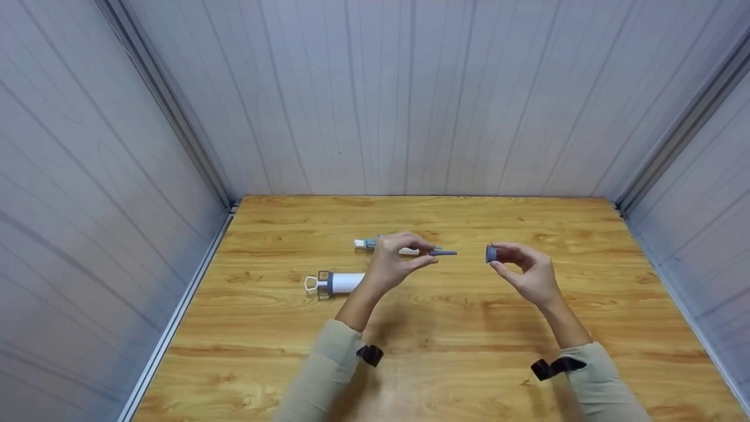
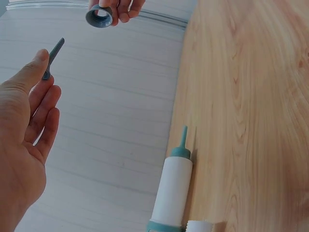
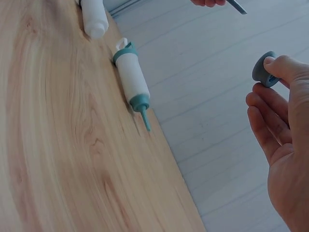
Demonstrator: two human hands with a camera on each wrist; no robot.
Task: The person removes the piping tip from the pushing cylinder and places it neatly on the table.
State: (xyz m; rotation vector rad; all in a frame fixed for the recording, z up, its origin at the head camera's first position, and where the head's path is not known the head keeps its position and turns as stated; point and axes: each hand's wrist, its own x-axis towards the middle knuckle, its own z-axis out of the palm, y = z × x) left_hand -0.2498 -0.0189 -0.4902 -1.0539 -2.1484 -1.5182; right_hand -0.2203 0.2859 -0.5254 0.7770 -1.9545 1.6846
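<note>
Thumb and fingers of my left hand (image 1: 391, 265) pinch a slim grey nozzle (image 1: 446, 252), its narrow end pointing right. Across a gap, my right hand (image 1: 534, 280) pinches a short grey ring cap (image 1: 491, 254) by its sides. The left wrist view shows the opening and inner threads of this ring cap (image 2: 99, 18). Both parts are held above the table, apart from each other. Partly behind my left hand lies a white-barrelled syringe with teal fittings (image 3: 133, 75) and a thin teal nozzle (image 3: 146, 119).
A second white syringe barrel (image 1: 347, 282) with a grey collar and looped white plunger handle lies nearer, left of my left wrist. Its bare end (image 2: 199, 226) looks threaded. Pale panel walls (image 1: 381, 99) enclose the wooden table (image 1: 457, 375) at the back and sides.
</note>
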